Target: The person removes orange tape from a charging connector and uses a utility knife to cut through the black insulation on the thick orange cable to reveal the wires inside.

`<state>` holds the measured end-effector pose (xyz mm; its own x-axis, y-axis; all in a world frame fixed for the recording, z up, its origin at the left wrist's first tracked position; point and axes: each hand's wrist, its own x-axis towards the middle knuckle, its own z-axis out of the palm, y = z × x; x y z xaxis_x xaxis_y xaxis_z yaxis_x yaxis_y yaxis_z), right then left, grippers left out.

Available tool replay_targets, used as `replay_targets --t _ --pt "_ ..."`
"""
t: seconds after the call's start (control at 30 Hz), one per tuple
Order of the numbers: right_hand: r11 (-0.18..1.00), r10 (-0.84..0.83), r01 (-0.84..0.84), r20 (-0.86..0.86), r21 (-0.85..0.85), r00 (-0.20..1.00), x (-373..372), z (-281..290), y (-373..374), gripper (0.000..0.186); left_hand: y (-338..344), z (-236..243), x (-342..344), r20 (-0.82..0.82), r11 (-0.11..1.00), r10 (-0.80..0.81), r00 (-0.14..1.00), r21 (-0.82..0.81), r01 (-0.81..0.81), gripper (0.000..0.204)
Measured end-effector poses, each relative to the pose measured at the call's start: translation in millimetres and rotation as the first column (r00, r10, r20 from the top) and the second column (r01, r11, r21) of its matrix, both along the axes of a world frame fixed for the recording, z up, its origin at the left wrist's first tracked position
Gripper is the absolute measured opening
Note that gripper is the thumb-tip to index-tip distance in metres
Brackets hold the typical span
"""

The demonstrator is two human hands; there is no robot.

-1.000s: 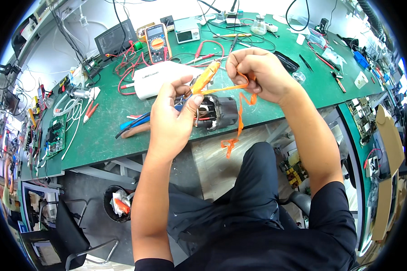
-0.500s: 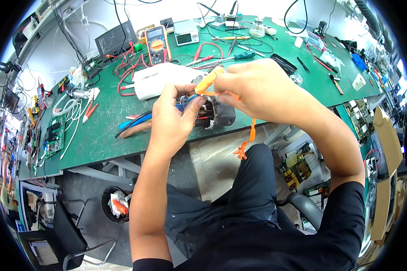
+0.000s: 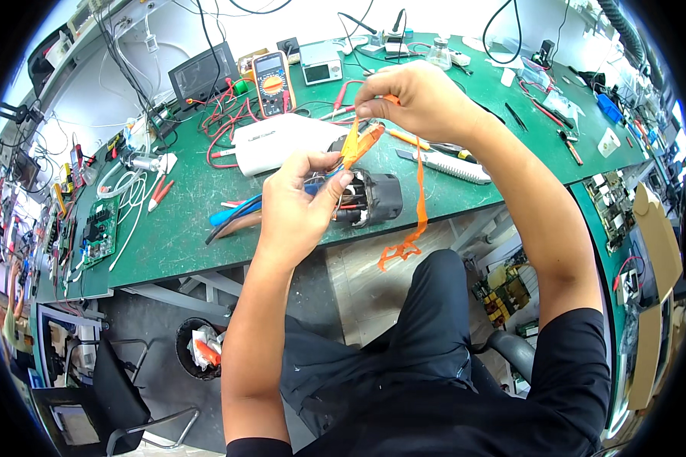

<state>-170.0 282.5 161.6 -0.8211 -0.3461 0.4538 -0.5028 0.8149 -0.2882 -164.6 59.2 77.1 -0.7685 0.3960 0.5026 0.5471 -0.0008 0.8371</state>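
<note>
My left hand [image 3: 297, 209] pinches the lower end of a small piece wrapped in orange tape [image 3: 369, 143], with thin wires at its fingers. Up and to the right, my right hand [image 3: 423, 103] pinches an orange tape strip [image 3: 353, 141], drawn taut up from the wrapped piece. The loose tail of this strip [image 3: 421, 199] hangs from my right hand past the bench edge, crumpled at its end. Under my left fingers lies a black motor-like unit [image 3: 379, 199] with exposed insides. Thick blue, black and brown cables [image 3: 238, 216] stick out left of my left wrist.
A white plastic housing [image 3: 263, 141] lies behind my left hand. A white utility knife [image 3: 461, 167] lies to the right, with a yellow-handled tool beside it. Farther back stand a multimeter [image 3: 273, 85] and tangled red leads. Red-handled pliers [image 3: 161, 192] and a circuit board [image 3: 99, 238] are left.
My right hand has risen away from the wrapped piece, pulling the strip taut. The hanging tail has swung, and the utility knife has come into view. My left hand keeps its hold.
</note>
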Motion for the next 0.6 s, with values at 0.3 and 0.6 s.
replay_targets --t 0.3,0.6 --pt "0.99 0.074 -0.054 -0.159 0.128 0.984 9.0 1.0 1.8 0.014 8.3 -3.8 3.5 -0.03 0.977 0.058 0.998 0.206 -0.051 0.028" --pt "0.941 0.313 -0.325 -0.121 -0.098 0.942 31.7 7.1 -16.1 0.029 4.9 -5.0 5.5 0.016 0.992 0.096 0.995 0.08 -0.097 0.024"
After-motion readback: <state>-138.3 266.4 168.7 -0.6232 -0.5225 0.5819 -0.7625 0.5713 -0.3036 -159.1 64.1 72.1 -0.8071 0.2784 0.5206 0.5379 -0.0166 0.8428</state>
